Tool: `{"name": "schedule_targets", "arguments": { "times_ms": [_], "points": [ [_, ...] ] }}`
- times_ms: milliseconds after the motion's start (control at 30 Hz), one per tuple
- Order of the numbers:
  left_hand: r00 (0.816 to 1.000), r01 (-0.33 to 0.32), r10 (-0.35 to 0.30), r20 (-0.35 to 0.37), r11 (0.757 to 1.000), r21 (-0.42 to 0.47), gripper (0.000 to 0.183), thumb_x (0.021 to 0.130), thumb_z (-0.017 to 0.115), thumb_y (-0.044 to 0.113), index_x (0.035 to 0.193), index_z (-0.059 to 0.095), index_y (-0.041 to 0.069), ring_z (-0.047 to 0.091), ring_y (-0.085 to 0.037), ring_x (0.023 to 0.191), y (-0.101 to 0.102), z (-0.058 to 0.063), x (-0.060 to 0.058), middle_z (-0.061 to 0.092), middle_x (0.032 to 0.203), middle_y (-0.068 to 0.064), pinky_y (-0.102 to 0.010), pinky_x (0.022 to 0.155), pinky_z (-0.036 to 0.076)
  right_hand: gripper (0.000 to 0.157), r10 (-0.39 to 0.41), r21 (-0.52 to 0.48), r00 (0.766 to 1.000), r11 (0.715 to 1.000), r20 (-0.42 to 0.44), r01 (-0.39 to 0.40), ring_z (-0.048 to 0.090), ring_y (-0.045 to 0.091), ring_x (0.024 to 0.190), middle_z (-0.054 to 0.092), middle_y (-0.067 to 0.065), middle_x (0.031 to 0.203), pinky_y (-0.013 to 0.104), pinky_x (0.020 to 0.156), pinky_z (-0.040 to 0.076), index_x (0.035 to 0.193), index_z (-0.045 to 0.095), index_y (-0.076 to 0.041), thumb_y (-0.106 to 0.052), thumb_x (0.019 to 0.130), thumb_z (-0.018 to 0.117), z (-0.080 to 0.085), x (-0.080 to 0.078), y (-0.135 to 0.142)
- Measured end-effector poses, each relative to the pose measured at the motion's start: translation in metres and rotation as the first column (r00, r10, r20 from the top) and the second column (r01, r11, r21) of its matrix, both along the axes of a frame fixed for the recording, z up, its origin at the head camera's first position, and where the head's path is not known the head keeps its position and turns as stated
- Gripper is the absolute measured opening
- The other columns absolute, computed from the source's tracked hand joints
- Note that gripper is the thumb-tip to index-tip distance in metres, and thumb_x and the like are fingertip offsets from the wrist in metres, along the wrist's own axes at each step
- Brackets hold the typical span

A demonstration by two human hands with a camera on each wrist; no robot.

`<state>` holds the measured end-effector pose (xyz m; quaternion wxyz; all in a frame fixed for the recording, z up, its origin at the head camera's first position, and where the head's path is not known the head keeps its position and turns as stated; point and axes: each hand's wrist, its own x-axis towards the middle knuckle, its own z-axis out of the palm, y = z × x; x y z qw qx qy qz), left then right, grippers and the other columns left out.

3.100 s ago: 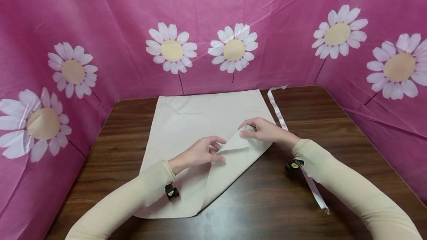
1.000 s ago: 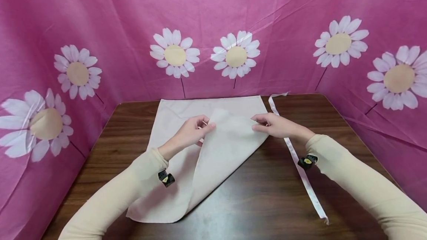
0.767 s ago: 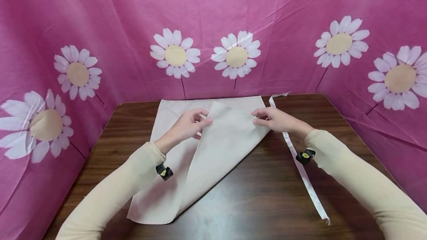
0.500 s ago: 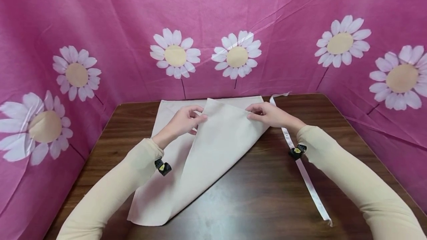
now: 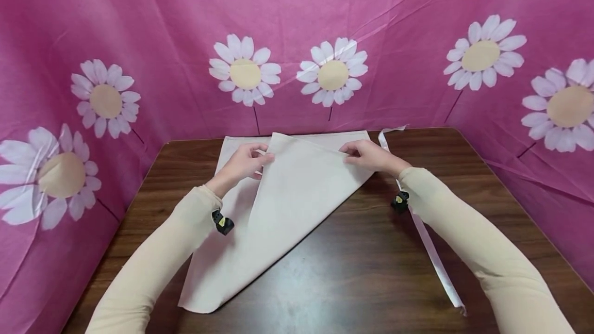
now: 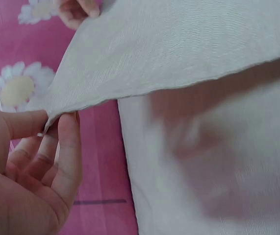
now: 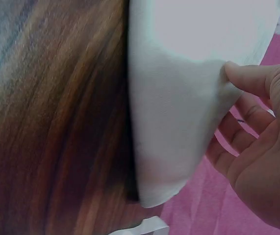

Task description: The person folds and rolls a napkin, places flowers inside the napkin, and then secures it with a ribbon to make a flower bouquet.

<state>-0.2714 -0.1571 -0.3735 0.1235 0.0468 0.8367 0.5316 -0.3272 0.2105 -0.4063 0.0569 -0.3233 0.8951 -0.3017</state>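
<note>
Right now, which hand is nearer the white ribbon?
The right hand, its wrist over the white ribbon; the left hand pinches the cloth farther away.

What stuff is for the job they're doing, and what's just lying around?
For the job:
pale cloth, edge pinched by left grip and right grip
wooden table underneath

Probably just there:
white ribbon, held by neither
pink flowered backdrop
</note>
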Motion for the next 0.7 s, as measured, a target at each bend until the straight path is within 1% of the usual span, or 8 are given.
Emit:
{"name": "schedule_targets", "arguments": {
  "times_ms": [67,167,233,333,433,567,700],
  "points": [
    [1.000,0.002,-0.002,0.004,1.000,-0.002,0.032,0.099,0.068,0.023,0.124,0.060,0.003,0.059,-0.017,0.071,-0.005,-0.003,-0.005,0.067,0.099,-0.010,-0.042,0.071,0.060,0.021,-0.009,-0.004,1.000,1.000,0.000,0.009,0.065,0.025,0.097,0.072,0.009,0.100,0.046,0.090,0.049,0.116,0.070,0.000,-0.003,0.095,0.068,-0.003,-0.005,0.000],
    [1.000,0.002,-0.002,0.008,1.000,-0.002,0.031,0.099,0.068,0.022,0.123,0.061,0.003,0.060,-0.017,0.072,-0.013,-0.006,-0.011,0.067,0.101,-0.011,-0.044,0.075,0.060,0.021,-0.011,-0.003,1.000,1.000,-0.007,0.011,0.064,0.028,0.100,0.072,0.012,0.103,0.047,0.092,0.049,0.115,0.071,0.001,-0.001,0.095,0.068,-0.009,-0.011,0.001],
    [1.000,-0.004,0.005,0.012,1.000,-0.002,0.030,0.099,0.068,0.022,0.122,0.061,0.004,0.060,-0.017,0.072,-0.018,-0.009,-0.013,0.067,0.100,-0.010,-0.046,0.077,0.060,0.021,-0.007,0.001,1.000,1.000,-0.020,0.008,0.064,0.030,0.101,0.071,0.014,0.105,0.049,0.092,0.049,0.114,0.071,0.002,0.000,0.094,0.068,-0.012,-0.014,0.002],
    [1.000,-0.017,0.017,0.011,1.000,-0.006,0.029,0.099,0.068,0.022,0.120,0.061,0.004,0.060,-0.015,0.073,-0.023,-0.013,-0.015,0.066,0.097,-0.008,-0.048,0.079,0.059,0.020,-0.023,0.017,0.999,1.000,-0.029,0.024,0.064,0.031,0.101,0.072,0.015,0.106,0.049,0.091,0.049,0.113,0.071,0.001,0.001,0.094,0.066,-0.017,-0.018,0.006],
    [1.000,-0.028,0.028,0.001,1.000,-0.013,0.027,0.099,0.068,0.022,0.117,0.061,0.003,0.058,-0.013,0.072,-0.028,-0.017,-0.018,0.065,0.093,-0.005,-0.048,0.081,0.058,0.020,-0.056,0.028,0.998,0.998,-0.004,0.056,0.064,0.032,0.101,0.071,0.015,0.106,0.050,0.091,0.049,0.113,0.072,0.000,0.001,0.095,0.065,-0.022,-0.020,0.011],
    [0.999,-0.046,0.046,0.007,0.999,-0.001,0.023,0.099,0.067,0.019,0.113,0.061,0.002,0.055,-0.012,0.066,-0.032,-0.027,-0.023,0.063,0.086,-0.004,-0.044,0.076,0.056,0.020,-0.088,0.057,0.996,0.995,0.032,0.086,0.064,0.032,0.102,0.071,0.015,0.106,0.051,0.091,0.049,0.115,0.071,0.000,0.000,0.096,0.063,-0.028,-0.023,0.017],
    [0.998,-0.063,0.064,0.023,0.998,-0.003,0.021,0.099,0.066,0.016,0.111,0.060,0.001,0.053,-0.012,0.060,-0.032,-0.040,-0.029,0.060,0.080,-0.004,-0.035,0.066,0.054,0.020,-0.103,0.075,0.994,0.992,0.026,0.100,0.063,0.032,0.101,0.070,0.014,0.104,0.050,0.091,0.049,0.116,0.070,0.001,-0.001,0.096,0.064,-0.032,-0.025,0.024]
  ]
}}
